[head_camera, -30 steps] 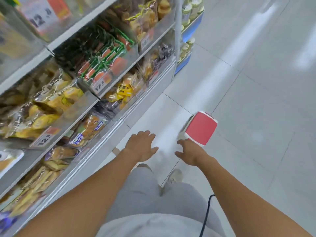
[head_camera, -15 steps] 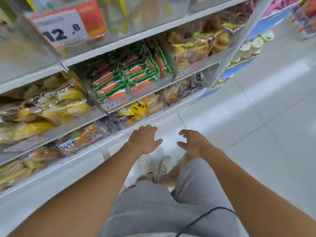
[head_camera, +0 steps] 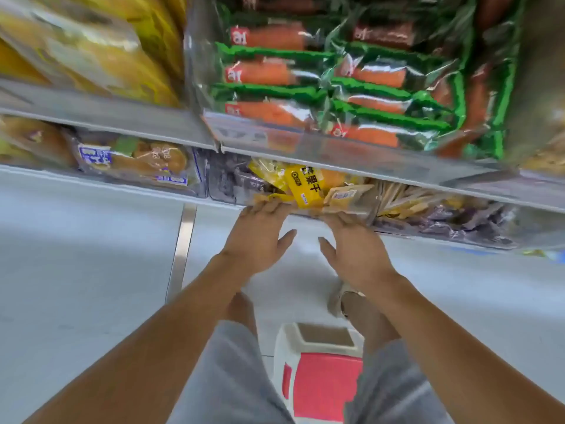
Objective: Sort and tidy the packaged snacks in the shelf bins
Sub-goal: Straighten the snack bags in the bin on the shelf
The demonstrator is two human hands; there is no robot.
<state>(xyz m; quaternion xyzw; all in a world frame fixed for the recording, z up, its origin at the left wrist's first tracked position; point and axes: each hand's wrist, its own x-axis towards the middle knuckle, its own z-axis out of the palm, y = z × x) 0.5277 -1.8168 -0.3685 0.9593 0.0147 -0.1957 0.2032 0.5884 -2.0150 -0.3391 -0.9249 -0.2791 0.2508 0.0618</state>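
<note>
Both hands reach the front lip of the lowest clear bin (head_camera: 305, 214), left hand (head_camera: 260, 237) and right hand (head_camera: 356, 249) side by side with fingers loosely spread, gripping nothing. A yellow snack packet (head_camera: 305, 186) lies in that bin just beyond the fingertips (green-and-orange packets (head_camera: 305, 96) fill the bin above). A red-topped stool (head_camera: 324, 384) stands between the legs.

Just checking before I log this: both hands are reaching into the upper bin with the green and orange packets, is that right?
Not quite. The head view shows the left hand and right hand at the lower bin holding the yellow packets; the green and orange packets sit above, untouched.
</note>
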